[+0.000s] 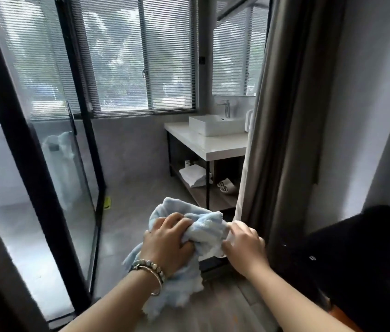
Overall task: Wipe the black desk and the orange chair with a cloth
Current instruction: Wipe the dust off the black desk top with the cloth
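Bunching the cloth [203, 226] in mid-air: left hand [167, 238] clenched round its middle, right hand [244, 245] gripping one edge. Better to fold it into a flat pad before turning right to what looks like the desk [368, 259].

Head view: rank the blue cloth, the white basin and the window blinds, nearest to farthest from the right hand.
1. Blue cloth, gripped by the right hand itself.
2. White basin, ahead on the counter.
3. Window blinds, farthest back, upper left.
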Demonstrator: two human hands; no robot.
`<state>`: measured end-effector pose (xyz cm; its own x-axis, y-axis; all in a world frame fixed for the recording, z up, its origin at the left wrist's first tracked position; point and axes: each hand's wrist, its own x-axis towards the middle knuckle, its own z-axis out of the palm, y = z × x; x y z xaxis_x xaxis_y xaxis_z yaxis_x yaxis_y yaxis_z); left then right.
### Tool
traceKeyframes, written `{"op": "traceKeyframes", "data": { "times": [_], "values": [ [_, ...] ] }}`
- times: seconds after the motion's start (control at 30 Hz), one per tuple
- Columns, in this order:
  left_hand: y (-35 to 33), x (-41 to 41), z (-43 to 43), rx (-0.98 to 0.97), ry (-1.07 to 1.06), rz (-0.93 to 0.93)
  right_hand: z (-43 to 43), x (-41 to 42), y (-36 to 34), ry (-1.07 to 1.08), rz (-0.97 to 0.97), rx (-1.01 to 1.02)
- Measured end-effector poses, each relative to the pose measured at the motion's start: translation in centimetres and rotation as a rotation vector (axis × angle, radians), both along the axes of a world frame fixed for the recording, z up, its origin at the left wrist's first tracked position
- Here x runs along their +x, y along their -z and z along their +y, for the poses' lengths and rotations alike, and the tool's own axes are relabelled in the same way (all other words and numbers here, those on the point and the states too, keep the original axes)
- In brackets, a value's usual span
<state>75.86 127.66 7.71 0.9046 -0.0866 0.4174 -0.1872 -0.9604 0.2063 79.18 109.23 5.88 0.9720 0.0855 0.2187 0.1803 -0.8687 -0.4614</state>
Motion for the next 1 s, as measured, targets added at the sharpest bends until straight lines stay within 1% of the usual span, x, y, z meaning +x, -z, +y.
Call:
{"op": "traceKeyframes", "data": {
  "times": [0.23, 0.47, 0.53, 0.6, 0.73, 0.87, 1.0],
  "values": [
    [0.2, 12.6, 0.7, 0.034, 0.076, 0.064, 0.0, 10.1, 0.8, 0.1, 0.004, -0.012],
    [3.6, 24.5, -1.6, 0.027, 0.292, 0.121, -2.6, 17.6, 4.8, 0.317, 0.052, 0.052],
    [4.6, 28.5, -2.4, -0.001, 0.355, 0.149, -3.0, 20.2, 6.1, 0.392, 0.061, 0.085],
    [5.2, 32.6, -3.4, -0.035, 0.407, 0.171, -3.2, 23.0, 7.3, 0.459, 0.057, 0.16],
    [5.9, 39.5, -5.8, -0.04, 0.542, 0.246, -4.0, 27.7, 9.8, 0.646, 0.08, 0.401],
    [6.8, 44.6, -9.5, 0.005, 0.694, 0.263, -5.2, 29.3, 10.9, 0.846, 0.075, 0.606],
    [8.0, 47.5, -14.8, 0.012, 0.829, 0.319, -7.8, 29.8, 11.5, 0.975, 0.033, 0.703]
  ]
}}
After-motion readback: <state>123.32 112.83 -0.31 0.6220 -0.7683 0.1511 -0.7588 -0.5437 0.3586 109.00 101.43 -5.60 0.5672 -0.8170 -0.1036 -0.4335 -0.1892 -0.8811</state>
